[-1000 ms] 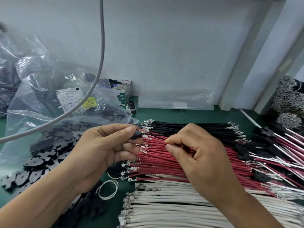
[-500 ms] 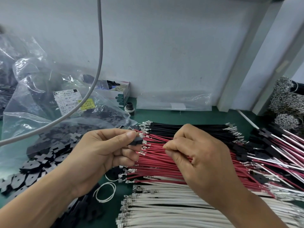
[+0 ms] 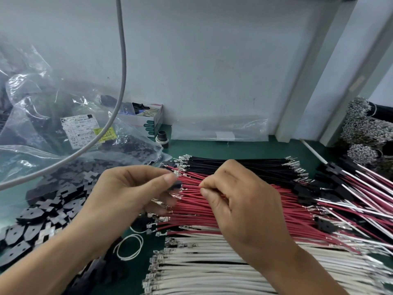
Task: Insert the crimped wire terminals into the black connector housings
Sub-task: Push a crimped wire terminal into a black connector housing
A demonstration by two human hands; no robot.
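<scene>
Here, the left hand (image 3: 131, 194) pinches a black connector housing (image 3: 177, 185) between thumb and forefinger, while the right hand (image 3: 238, 201) pinches a red wire (image 3: 191, 187) just right of it. The wire's long axis runs roughly left to right, its crimped terminal (image 3: 182, 189) pointing at the housing, and the two look touching or very nearly so; motion blur hides whether the terminal has entered. The insertion likely turns on pushing the wire leftward along that axis. Below, on the green counter (image 3: 244, 149), lie rows of black wires (image 3: 244, 165), red wires (image 3: 212, 211) and white wires (image 3: 202, 262).
</scene>
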